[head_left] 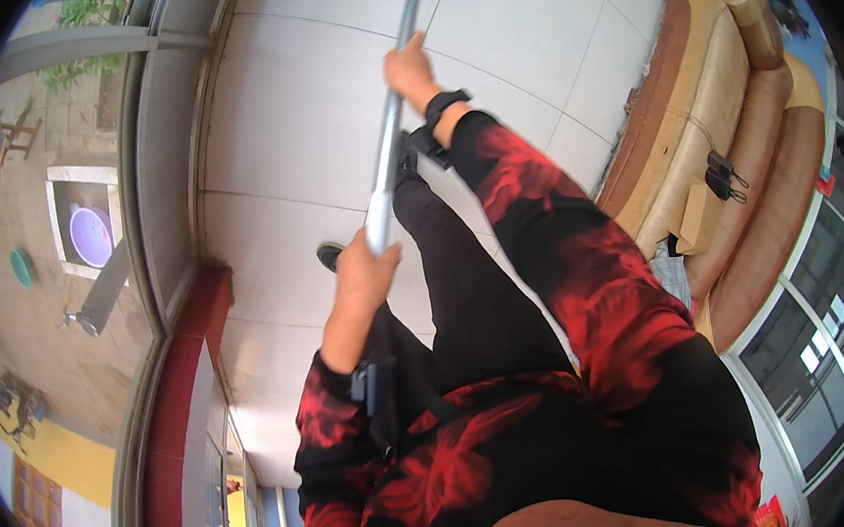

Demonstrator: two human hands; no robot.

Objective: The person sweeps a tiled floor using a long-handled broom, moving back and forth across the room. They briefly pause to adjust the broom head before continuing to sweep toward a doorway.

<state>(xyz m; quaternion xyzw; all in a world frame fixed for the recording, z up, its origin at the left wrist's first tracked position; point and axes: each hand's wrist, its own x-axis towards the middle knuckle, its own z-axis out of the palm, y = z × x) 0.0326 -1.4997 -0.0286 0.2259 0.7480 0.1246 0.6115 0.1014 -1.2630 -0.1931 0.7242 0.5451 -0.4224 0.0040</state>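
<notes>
A long silver metal pole (385,156) runs from the top edge of the head view down to my left hand (370,263), which grips it at the lower end I can see. My right hand (408,69) is closed around the same pole farther up. Black straps with small devices sit at both my wrists. The pole's far end is out of view, and my legs and dark shoes show below it over the white tiled floor (512,35).
On the right stands a tan and brown sofa (678,151) with small items on it. A glazed frame with a red sill (178,405) lines my left. Beyond the glass are a purple basin (90,234), a green basin (21,266) and a wooden stool (10,139).
</notes>
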